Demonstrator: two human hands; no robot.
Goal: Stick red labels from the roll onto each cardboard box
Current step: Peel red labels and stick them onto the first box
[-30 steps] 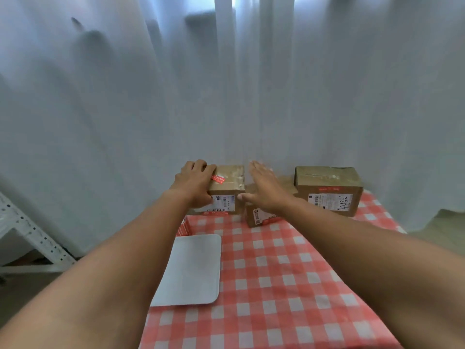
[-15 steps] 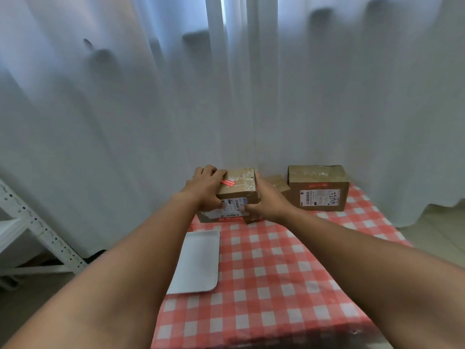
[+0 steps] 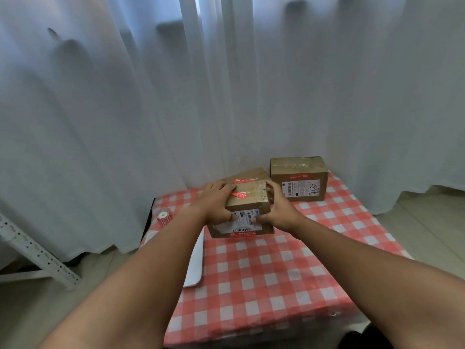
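White curtains hang behind a small bench (image 3: 264, 285) covered in red-and-white checked cloth. My left hand (image 3: 216, 201) clasps the left side of the front box (image 3: 247, 205), fingers over its top edge and thumb on the printed face; my right hand (image 3: 278, 210) grips the right side the same way, so both hands are closed on this one box. It looks slightly lifted or tipped, though I cannot tell whether its base is clear of the cloth. A red label (image 3: 239, 195) already sits on its top, just beside my left fingers. Right behind it lies a flatter box (image 3: 251, 175) with its own red label (image 3: 242, 180), and further right stands a taller box (image 3: 299, 178) with a red strip on its front. The label roll (image 3: 163, 216) rests near the bench's left edge, with a white tray (image 3: 197, 263) partly hidden under my left forearm. To do this well, I think I should keep even pressure on both sides, move the box level, and set it down clear of its neighbours so the label stays flat.
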